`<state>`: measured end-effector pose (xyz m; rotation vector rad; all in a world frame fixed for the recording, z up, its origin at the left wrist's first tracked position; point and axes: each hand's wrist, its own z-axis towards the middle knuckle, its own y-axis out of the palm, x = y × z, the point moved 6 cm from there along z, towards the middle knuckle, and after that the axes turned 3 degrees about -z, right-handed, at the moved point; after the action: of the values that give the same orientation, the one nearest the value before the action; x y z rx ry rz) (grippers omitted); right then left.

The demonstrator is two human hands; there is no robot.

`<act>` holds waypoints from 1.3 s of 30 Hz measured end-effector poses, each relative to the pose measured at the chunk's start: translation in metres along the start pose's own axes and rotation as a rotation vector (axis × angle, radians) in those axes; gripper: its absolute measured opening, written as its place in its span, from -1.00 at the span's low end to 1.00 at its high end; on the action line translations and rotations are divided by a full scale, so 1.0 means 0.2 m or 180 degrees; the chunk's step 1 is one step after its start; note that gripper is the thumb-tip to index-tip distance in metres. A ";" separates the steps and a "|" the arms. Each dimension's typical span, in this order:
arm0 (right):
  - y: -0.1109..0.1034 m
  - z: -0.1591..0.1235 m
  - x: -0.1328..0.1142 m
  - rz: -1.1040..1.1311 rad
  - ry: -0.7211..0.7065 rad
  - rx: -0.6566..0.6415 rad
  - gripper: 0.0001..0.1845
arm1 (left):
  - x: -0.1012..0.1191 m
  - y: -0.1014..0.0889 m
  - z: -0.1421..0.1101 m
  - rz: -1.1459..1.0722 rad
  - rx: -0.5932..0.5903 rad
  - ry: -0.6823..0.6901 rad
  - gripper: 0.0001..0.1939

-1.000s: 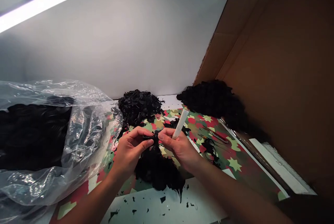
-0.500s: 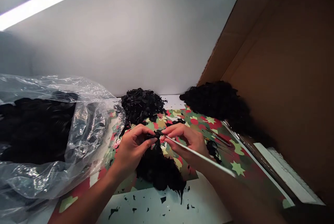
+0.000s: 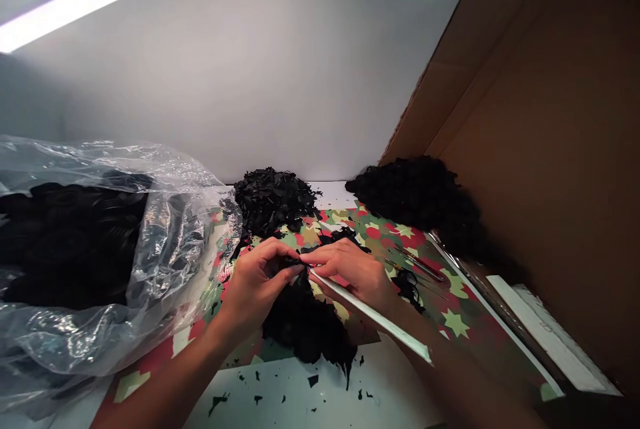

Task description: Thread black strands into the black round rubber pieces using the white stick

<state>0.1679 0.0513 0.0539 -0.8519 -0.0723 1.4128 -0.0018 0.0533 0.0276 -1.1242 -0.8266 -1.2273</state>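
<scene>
The left hand (image 3: 257, 282) pinches a small black piece (image 3: 296, 261) between thumb and fingers, above the near black heap (image 3: 310, 326). The right hand (image 3: 353, 276) grasps a flat white stick (image 3: 373, 314), its inner end at the fingertips beside the black piece. A clear plastic bag (image 3: 173, 249) containing black discs (image 3: 75, 236) lies to the left. Tweezers (image 3: 423, 265) rest on the patterned sheet (image 3: 480, 322), right of the hands.

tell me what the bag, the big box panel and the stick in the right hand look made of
Bag: clear, glossy plastic film; crinkled, see-through.
Panel: probably matte corrugated cardboard; brown, ragged-edged, creased.
Stick in the right hand: pale and smooth, perhaps plastic; can't tell.
</scene>
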 end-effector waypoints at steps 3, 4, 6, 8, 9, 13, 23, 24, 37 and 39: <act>0.00 0.00 0.01 0.0123 0.0164 -0.0069 -0.90 | 0.00 0.00 0.00 0.0004 0.0018 -0.0033 -0.95; 0.00 0.00 0.01 0.0164 0.0218 -0.0096 -0.90 | 0.00 0.00 0.00 0.0008 0.0022 -0.0039 -0.95; 0.00 0.00 0.01 0.0185 0.0245 -0.0101 -0.91 | 0.01 0.00 0.00 -0.0002 0.0028 -0.0037 -0.95; 0.00 0.00 0.01 0.0117 0.0225 -0.0082 -0.91 | 0.01 0.00 0.00 -0.0016 0.0037 -0.0029 -0.95; 0.00 0.00 0.01 0.0055 0.0187 -0.0075 -0.90 | 0.01 -0.01 0.00 -0.0017 0.0047 -0.0026 -0.95; 0.02 0.01 -0.03 -0.0335 -0.0091 -0.0092 -0.88 | 0.01 -0.01 0.00 -0.0004 0.0077 -0.0064 -0.95; -0.06 0.01 0.08 -0.0738 0.0951 0.0626 -0.85 | 0.00 0.03 -0.02 -0.0685 0.0035 -0.0534 -0.89; -0.07 0.01 0.12 -0.0492 0.1284 0.0612 -0.82 | 0.00 0.03 -0.02 -0.0743 0.0026 -0.0575 -0.88; 0.13 -0.05 0.17 0.1840 0.2765 -0.0096 -0.53 | -0.10 0.03 0.00 -0.1322 0.0134 -0.0935 -0.71; 0.13 -0.05 0.16 0.1744 0.2856 -0.0103 -0.56 | -0.08 0.03 0.00 -0.1192 0.0133 -0.0908 -0.72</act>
<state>0.1590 0.0722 0.0186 -1.5372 0.8781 1.3932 0.0011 0.0588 0.0110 -1.1591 -1.3189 -1.3630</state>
